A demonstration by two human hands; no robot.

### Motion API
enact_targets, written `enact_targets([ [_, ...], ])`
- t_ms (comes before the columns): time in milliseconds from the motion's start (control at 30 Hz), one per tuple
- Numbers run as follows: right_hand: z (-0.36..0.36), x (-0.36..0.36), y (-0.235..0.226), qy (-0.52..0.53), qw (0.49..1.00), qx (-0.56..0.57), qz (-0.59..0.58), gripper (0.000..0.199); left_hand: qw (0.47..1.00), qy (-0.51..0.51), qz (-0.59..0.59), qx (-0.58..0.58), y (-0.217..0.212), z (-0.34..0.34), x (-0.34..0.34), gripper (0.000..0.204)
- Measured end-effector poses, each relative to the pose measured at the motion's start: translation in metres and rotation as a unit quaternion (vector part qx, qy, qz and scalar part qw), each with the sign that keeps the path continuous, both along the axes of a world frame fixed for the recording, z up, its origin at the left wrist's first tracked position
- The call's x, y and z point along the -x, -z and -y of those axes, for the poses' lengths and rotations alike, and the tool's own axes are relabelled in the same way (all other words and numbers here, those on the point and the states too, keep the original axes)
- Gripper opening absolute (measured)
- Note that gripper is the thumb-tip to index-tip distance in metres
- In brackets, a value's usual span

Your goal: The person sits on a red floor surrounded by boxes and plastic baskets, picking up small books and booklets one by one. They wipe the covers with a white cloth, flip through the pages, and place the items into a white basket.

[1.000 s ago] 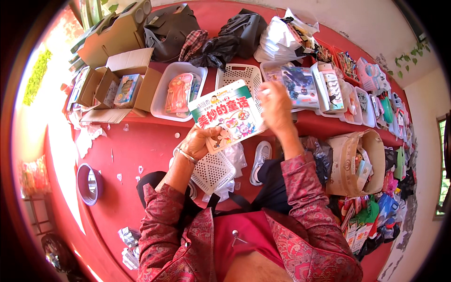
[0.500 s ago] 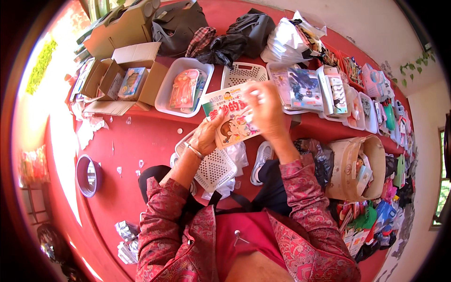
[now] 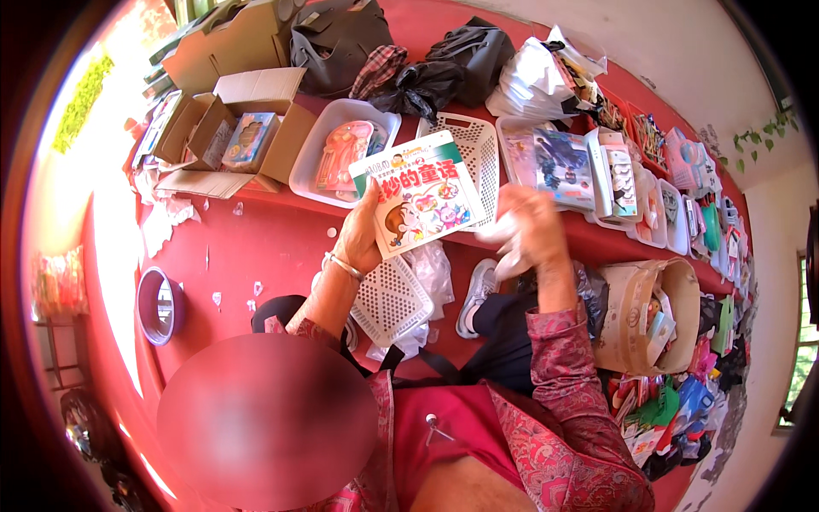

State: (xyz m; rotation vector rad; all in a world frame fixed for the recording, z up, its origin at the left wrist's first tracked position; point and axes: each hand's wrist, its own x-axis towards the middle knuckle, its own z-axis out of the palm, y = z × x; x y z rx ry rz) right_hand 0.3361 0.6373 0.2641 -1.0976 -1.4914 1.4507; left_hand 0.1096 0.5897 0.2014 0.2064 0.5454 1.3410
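My left hand (image 3: 362, 229) grips a thin children's picture book (image 3: 431, 200) by its lower left side, thumb on the cover. Its white and green cover carries large red lettering and a cartoon girl; it faces up, slightly tilted. To the right of the book, apart from it, my right hand (image 3: 543, 224) is closed around a crumpled white cloth or tissue (image 3: 509, 242). Motion smears that hand and the white piece. Below the book a white perforated basket (image 3: 394, 300) rests between my legs. A blurred reddish oval covers much of my left sleeve.
Along the raised red ledge stand an open cardboard box (image 3: 286, 141), a white tub (image 3: 304, 175), another perforated basket (image 3: 486, 141) and several bins of packaged goods. A purple bucket (image 3: 159, 307) sits at left; a torn carton (image 3: 627, 316) stands at right beside piled goods.
My right hand has moved right, off the book's cover, with the white piece in it. The book is now fully exposed, and my left hand still holds it, slightly lower left.
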Motion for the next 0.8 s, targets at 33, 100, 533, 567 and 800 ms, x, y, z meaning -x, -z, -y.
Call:
enact_targets([
  [33, -0.016, -0.018, 0.006, 0.044, 0.998, 0.034, -0.007, 0.039, 1.000, 0.004, 0.002, -0.006, -0.001, 0.000, 0.002, 0.050],
  [100, -0.023, -0.021, 0.005, 0.111, 0.993, 0.024, 0.008, 0.045, 1.000, 0.018, 0.007, -0.016, 0.000, -0.001, 0.003, 0.050],
  [533, -0.009, 0.012, 0.006, -0.169, 0.973, 0.098, -0.124, 0.027, 0.998, 0.054, 0.005, -0.015, -0.007, -0.003, 0.009, 0.045],
  [567, -0.007, 0.014, 0.004, -0.140, 0.981, 0.066, -0.119, 0.026, 0.999, 0.014, -0.019, -0.028, -0.002, -0.006, 0.010, 0.046],
  [800, 0.010, 0.044, 0.024, -0.026, 0.783, -0.540, 0.307, 0.030, 0.994, 0.085, 0.038, -0.061, 0.005, 0.004, 0.004, 0.072],
])
